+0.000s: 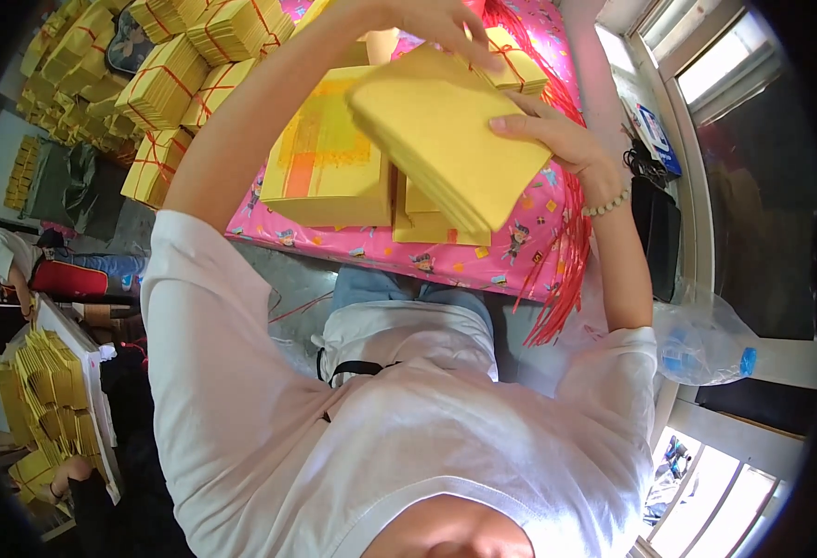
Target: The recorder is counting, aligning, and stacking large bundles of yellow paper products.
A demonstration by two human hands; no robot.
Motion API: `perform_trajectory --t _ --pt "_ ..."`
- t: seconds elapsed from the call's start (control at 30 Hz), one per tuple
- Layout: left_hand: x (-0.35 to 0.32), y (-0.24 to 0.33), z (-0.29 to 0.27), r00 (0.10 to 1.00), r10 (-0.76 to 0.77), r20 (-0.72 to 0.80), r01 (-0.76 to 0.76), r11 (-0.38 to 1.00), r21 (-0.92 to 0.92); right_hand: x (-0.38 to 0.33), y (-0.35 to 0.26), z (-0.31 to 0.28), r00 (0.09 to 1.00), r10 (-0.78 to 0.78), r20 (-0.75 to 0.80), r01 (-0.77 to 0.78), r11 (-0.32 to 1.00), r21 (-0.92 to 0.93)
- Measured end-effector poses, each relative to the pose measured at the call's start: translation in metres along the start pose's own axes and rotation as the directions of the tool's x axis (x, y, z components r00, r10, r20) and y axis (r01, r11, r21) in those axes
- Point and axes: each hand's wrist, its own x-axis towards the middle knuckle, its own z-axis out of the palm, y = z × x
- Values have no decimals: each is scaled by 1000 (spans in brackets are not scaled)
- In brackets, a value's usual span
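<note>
A thick stack of yellow paper sheets is held up, tilted, above a table with a pink patterned cover. My right hand, below a beaded bracelet, grips the stack's right side, its thumb on the upper face. My left hand reaches over the far edge with fingers apart; whether it touches the stack is unclear. Beneath lies a large yellow block with an orange-red mark on top. A smaller yellow pile sits beside it, partly hidden. Behind my right hand is a yellow bundle tied with red string.
Bundles of yellow paper tied with red string are piled at the far left. Red strings hang over the table's right edge. A clear plastic bag is at the right. Another person bends near a side table holding yellow stacks.
</note>
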Motion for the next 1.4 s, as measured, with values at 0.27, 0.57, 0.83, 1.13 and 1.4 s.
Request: perform_trajectory --t 0.27,0.57,0.83,1.13,1.4 --pt "-33 -8 72 571 -213 -792 -312 836 -450 -10 13 43 963 135 -231 -32 916 401" --pt "-9 -18 193 281 -502 -818 -505 648 -571 -12 20 77 893 250 -375 -62 893 446" --pt "3 -24 208 570 -485 -663 -596 311 -740 -12 36 84 877 274 -395 -84 896 436" --pt "18 -27 213 634 -567 -526 -542 159 -825 -23 38 91 860 300 -414 -98 891 443" --pt "34 -28 227 571 -550 -609 -533 317 -785 -33 50 91 880 243 -408 -49 902 429"
